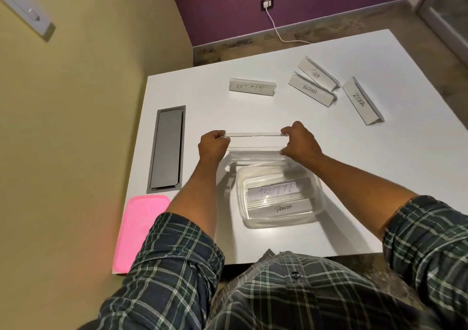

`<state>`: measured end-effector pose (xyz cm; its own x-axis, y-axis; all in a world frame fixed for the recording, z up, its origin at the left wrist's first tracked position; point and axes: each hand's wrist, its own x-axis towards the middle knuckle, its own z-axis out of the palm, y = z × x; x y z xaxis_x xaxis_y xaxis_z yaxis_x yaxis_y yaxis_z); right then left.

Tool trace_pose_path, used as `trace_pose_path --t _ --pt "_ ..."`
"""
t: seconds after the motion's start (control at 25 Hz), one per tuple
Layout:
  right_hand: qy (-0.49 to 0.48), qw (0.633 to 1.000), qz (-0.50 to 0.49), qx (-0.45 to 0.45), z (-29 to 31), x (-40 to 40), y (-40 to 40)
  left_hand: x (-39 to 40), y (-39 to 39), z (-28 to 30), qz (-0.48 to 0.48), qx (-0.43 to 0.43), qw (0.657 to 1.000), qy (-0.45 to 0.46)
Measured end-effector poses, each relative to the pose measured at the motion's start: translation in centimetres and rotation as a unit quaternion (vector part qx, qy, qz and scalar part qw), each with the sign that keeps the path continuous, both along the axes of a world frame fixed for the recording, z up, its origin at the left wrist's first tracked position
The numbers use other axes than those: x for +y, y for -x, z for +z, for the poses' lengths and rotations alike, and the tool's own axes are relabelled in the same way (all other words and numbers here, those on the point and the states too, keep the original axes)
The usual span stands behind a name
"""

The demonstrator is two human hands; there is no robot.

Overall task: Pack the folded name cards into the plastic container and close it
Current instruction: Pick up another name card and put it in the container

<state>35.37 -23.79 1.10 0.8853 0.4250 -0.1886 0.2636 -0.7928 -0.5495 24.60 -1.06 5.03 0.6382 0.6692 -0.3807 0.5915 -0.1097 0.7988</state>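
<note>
While both hands pinch one clear name card holder (pixel 255 135) by its ends, left hand (pixel 212 145) and right hand (pixel 298 141), it hangs over the plastic container's (pixel 319 198) far rim. Inside, PANDA card (pixel 283 207) reads clearly; another label is blurred. Four cards lie toward the table's (pixel 342 177) far edge.

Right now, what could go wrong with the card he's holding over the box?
The card is pinched only at its ends by the left hand and right hand, so it might bend or slip. The clear container already holds the BUTTE... card and PANDA card, so the new one may jam. Four cards remain, including BATMAN; the lid might not close.
</note>
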Motion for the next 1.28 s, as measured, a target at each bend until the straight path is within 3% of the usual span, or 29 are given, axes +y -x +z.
trace_pose_path --t 0.2,0.36,0.56,0.76,0.96,1.08,1.2,1.28 --pt "0.085 0.977 0.122 -0.152 1.0 -2.4 0.7 -0.2 -0.5 -0.4 -0.001 -0.014 1.000 0.028" --pt "0.092 0.944 0.189 -0.254 1.5 -3.8 1.2 -0.5 -1.3 0.0 0.009 -0.035 0.999 0.022" --pt "0.070 0.942 0.153 -0.290 1.7 -3.8 1.8 -2.3 -2.9 0.0 0.043 0.021 0.996 0.074" --pt "0.077 0.929 0.183 -0.312 2.3 -2.4 2.6 -4.9 -3.5 0.5 0.050 -0.049 0.972 0.225" --pt "0.071 0.903 0.233 -0.354 1.5 -2.8 3.1 -4.7 -4.0 1.4 0.046 -0.030 0.971 0.233" --pt "0.029 0.893 0.292 -0.341 0.9 -3.4 2.9 -3.7 -4.0 1.7 -0.016 0.010 0.986 0.164" --pt "-0.047 0.919 0.229 -0.317 0.6 -4.1 2.2 -2.8 -4.1 2.2 -0.140 0.037 0.985 0.095" --pt "-0.062 0.924 0.193 -0.323 0.4 -4.9 1.4 -2.7 -4.1 1.9 -0.233 0.071 0.965 0.094"
